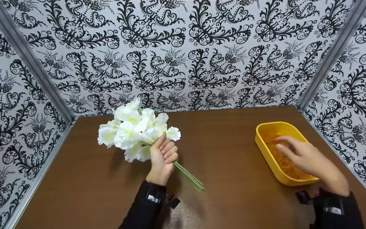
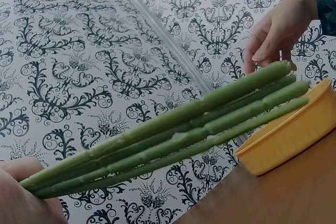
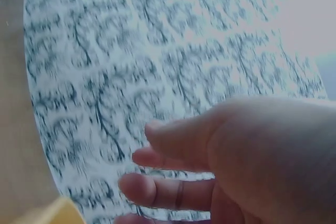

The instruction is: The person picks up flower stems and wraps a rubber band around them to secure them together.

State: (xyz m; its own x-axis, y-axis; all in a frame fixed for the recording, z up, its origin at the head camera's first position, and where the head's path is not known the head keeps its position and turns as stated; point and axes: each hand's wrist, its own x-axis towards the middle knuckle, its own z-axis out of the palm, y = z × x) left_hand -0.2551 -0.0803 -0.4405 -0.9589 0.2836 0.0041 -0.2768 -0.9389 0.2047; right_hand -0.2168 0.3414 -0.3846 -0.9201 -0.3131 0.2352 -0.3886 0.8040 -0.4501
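A bunch of white artificial flowers [image 1: 132, 127] is gripped round its stems by my left hand [image 1: 164, 157], just below the blooms. The green stems [image 1: 189, 176] stick out past the little-finger side toward the lower right; in the left wrist view the stem ends [image 2: 283, 77] lie bundled together. On the right, my right hand [image 1: 303, 157] hovers over a yellow tub [image 1: 270, 159], fingers loosely bent and nothing between them. Thin orange shreds [image 1: 284, 162] lie in the tub, partly hidden by that hand. The right wrist view shows the right hand [image 3: 210, 156] bare, with its fingers apart.
The brown wooden table [image 1: 214, 152] carries the tub near its right edge. Patterned black-and-white panels [image 1: 186, 57] enclose the back and both sides, joined by grey corner posts [image 1: 329, 54]. Dark straps with small cameras [image 1: 154, 197] sit on both wrists.
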